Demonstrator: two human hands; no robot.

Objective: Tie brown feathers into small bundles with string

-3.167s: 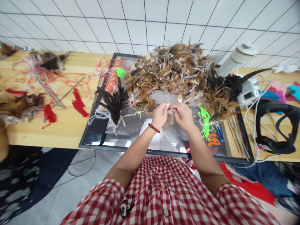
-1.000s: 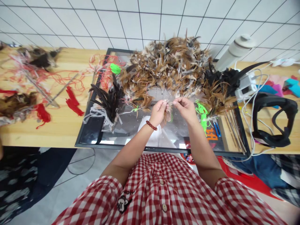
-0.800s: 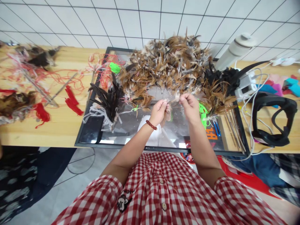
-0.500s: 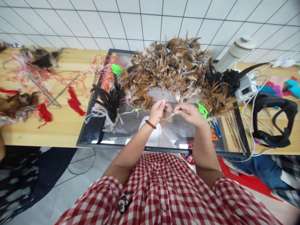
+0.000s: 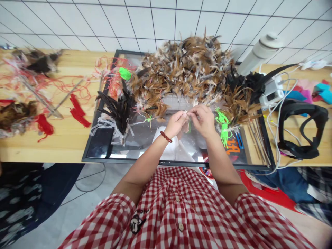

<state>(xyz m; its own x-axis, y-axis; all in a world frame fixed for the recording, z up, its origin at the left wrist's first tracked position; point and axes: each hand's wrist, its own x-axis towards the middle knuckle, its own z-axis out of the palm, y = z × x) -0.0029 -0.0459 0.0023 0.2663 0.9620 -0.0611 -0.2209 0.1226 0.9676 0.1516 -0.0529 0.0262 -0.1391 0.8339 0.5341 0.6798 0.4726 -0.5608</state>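
Observation:
My left hand (image 5: pixel 176 125), with a brown bead bracelet (image 5: pixel 166 137) on the wrist, pinches a small pale feather-like piece (image 5: pixel 185 112). My right hand (image 5: pixel 203 120) meets it there, thumb and fingertips closed on the same piece; its finer detail is too small to tell. Just beyond the hands rises a big heap of brown feathers (image 5: pixel 178 69). Bright green cords (image 5: pixel 223 129) lie to the right of my right hand. Off to the left rests a bundle of black feathers (image 5: pixel 120 110) with white ties.
A black-framed glass panel (image 5: pixel 145 160) lies on the wooden table (image 5: pixel 15 152). Red tassels (image 5: pixel 77 110) and sticks (image 5: pixel 66 95) are at left. At right are a white bottle (image 5: pixel 260 52), a charger with cables (image 5: pixel 272 91), thin sticks (image 5: pixel 258 141) and a black headset frame (image 5: pixel 302 129).
My right hand has moved left and slightly up, bringing its fingertips against those of my left hand. A thin brownish strand below the hands no longer shows. The view has shifted slightly.

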